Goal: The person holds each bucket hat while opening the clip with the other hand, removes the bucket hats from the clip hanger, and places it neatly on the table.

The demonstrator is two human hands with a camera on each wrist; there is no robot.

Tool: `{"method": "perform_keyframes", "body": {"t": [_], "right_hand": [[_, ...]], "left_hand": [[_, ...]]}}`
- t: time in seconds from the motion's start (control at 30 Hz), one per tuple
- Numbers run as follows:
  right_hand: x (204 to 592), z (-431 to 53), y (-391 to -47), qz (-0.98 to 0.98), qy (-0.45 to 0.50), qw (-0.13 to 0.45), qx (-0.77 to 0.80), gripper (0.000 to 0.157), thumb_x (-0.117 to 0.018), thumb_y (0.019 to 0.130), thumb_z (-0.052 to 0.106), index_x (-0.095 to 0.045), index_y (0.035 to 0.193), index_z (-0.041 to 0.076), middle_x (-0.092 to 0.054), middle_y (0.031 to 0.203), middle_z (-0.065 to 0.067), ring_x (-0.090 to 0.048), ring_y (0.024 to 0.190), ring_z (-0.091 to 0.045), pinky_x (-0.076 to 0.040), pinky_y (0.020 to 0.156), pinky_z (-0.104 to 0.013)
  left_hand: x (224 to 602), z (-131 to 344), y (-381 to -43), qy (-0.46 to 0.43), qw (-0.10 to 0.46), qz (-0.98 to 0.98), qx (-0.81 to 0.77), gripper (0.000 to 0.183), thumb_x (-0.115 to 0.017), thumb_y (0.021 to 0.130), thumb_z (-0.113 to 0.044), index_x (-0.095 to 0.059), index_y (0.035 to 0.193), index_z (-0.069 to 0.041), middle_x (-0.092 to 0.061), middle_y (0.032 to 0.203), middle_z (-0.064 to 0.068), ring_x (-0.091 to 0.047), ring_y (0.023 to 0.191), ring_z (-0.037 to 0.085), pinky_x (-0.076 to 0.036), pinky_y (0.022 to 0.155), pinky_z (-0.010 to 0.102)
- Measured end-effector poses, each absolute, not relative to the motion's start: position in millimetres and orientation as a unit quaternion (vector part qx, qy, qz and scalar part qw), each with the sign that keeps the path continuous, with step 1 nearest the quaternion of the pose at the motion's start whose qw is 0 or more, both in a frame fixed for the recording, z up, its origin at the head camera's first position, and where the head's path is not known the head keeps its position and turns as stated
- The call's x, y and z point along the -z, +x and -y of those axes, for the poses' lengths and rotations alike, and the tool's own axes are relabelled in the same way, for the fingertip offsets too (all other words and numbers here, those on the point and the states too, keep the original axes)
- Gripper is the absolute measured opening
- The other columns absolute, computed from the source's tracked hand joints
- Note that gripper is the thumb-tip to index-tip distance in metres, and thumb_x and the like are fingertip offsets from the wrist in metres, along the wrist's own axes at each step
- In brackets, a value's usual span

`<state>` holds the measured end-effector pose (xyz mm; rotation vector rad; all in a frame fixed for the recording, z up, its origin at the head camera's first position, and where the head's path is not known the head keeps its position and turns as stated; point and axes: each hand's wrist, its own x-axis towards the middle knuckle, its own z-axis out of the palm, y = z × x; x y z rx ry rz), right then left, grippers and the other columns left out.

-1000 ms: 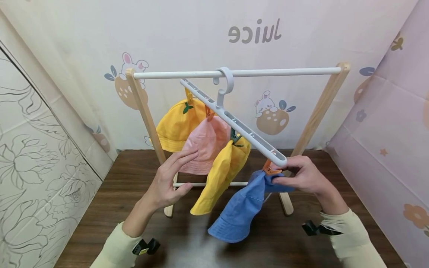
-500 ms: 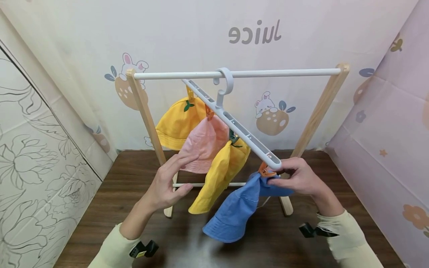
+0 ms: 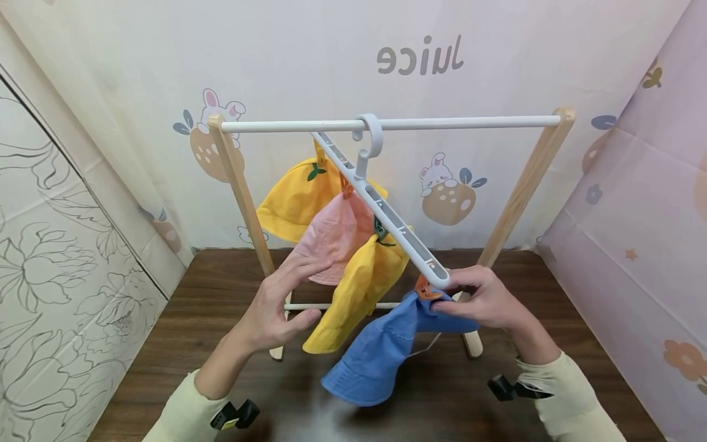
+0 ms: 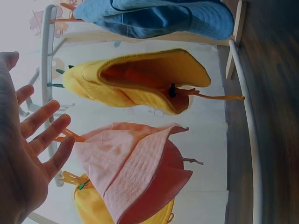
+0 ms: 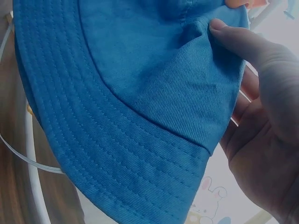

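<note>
A white hanger [image 3: 394, 221] hooks over the rack's white rail. Clipped along it are a yellow bucket hat [image 3: 295, 199], a pink bucket hat [image 3: 331, 236], a second yellow hat [image 3: 361, 279] and, at the near end, a blue bucket hat [image 3: 375, 356]. My right hand [image 3: 483, 298] pinches the blue hat's crown beside its orange clip [image 3: 425, 288]; in the right wrist view the thumb [image 5: 243, 39] lies on the cloth, the other fingers partly hidden behind. My left hand [image 3: 278, 304] hovers, fingers spread, near the pink and second yellow hats, holding nothing.
The rack has a top rail [image 3: 469, 123], wooden legs [image 3: 527, 184] and a low white crossbar [image 3: 309, 306]. It stands on a dark wood table [image 3: 221, 294]. Printed curtains [image 3: 635, 276] enclose the back and sides.
The hanger's near end has swung left and slightly down, carrying the blue hat, with my right hand moving along. My left hand has barely moved and stays spread.
</note>
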<state>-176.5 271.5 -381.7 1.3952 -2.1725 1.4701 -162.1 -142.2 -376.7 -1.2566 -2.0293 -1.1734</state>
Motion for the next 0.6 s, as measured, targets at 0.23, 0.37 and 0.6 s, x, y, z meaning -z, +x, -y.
{"method": "perform_keyframes", "body": {"t": [0.23, 0.37, 0.6], "right_hand": [[383, -264, -177, 0.717, 0.485, 0.080, -0.494, 0.038, -0.092, 0.085, -0.009, -0.084, 0.118, 0.008, -0.084, 0.112, 0.010, -0.065, 0.085, -0.010, -0.056, 0.067, -0.024], [384, -259, -176, 0.714, 0.493, 0.076, -0.492, 0.037, -0.091, 0.086, -0.009, -0.084, 0.118, 0.008, -0.085, 0.114, 0.010, -0.066, 0.087, -0.012, -0.055, 0.068, -0.029], [382, -252, -175, 0.713, 0.498, 0.066, -0.490, 0.033, -0.090, 0.089, -0.005, -0.083, 0.119, 0.007, -0.085, 0.116, 0.005, -0.066, 0.087, -0.011, -0.056, 0.062, -0.022]], "left_hand": [[378, 140, -161, -0.469, 0.240, 0.737, 0.424, 0.054, -0.073, 0.106, -0.037, -0.068, 0.147, -0.003, -0.075, 0.145, 0.016, -0.070, 0.136, 0.023, -0.059, 0.101, 0.034], [379, 141, -160, -0.467, 0.241, 0.741, 0.418, 0.052, -0.078, 0.101, -0.029, -0.069, 0.145, -0.001, -0.077, 0.141, 0.017, -0.071, 0.127, 0.021, -0.061, 0.098, 0.035], [376, 140, -158, -0.471, 0.228, 0.739, 0.424, 0.060, -0.084, 0.091, -0.014, -0.068, 0.148, -0.006, -0.076, 0.142, 0.016, -0.071, 0.128, 0.022, -0.062, 0.101, 0.032]]}}
